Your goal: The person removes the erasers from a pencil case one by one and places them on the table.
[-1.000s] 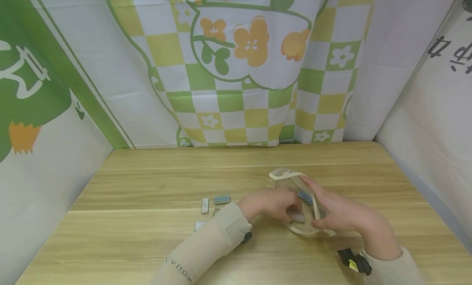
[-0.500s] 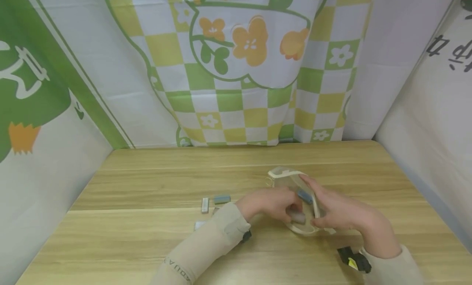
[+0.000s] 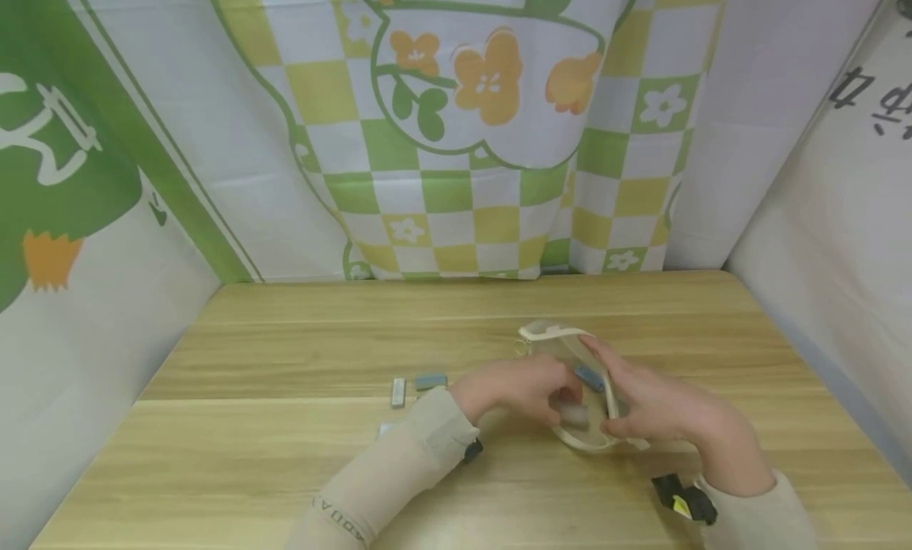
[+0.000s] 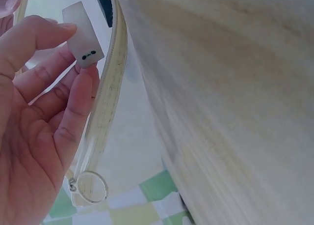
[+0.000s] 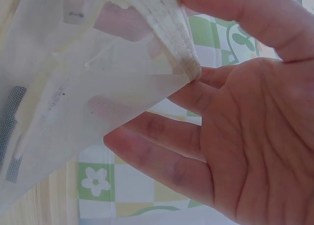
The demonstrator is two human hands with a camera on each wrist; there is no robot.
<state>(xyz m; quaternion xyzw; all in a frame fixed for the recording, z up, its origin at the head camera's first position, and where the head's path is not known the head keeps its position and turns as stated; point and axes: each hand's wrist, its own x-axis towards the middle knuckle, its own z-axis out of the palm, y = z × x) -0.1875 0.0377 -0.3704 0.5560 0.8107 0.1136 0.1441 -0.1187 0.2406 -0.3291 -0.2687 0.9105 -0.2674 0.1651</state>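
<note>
My left hand (image 3: 530, 385) reaches into the mouth of a translucent pouch (image 3: 586, 445) with cream zipper edging. Between thumb and fingers it pinches a small white eraser (image 4: 84, 36) with a tiny face printed near one end. My right hand (image 3: 659, 403) grips the pouch's edge on the right and holds the mouth apart; in the right wrist view the cream edging (image 5: 182, 53) runs between thumb and fingers. A blue eraser (image 3: 589, 378) lies inside the pouch, beyond the white one. From the zipper hangs a metal ring pull (image 4: 92, 186).
Left of my left forearm, a white block (image 3: 397, 392) and a blue-grey block (image 3: 431, 381) lie on the wooden table (image 3: 249, 455). Another pale block (image 3: 385, 429) is partly hidden by the sleeve (image 3: 399, 463). A patterned curtain (image 3: 456, 194) hangs behind the table.
Both hands keep nearly the same place at the pouch, the white eraser still pinched in the left. My left sleeve has shifted slightly, covering more of the blocks.
</note>
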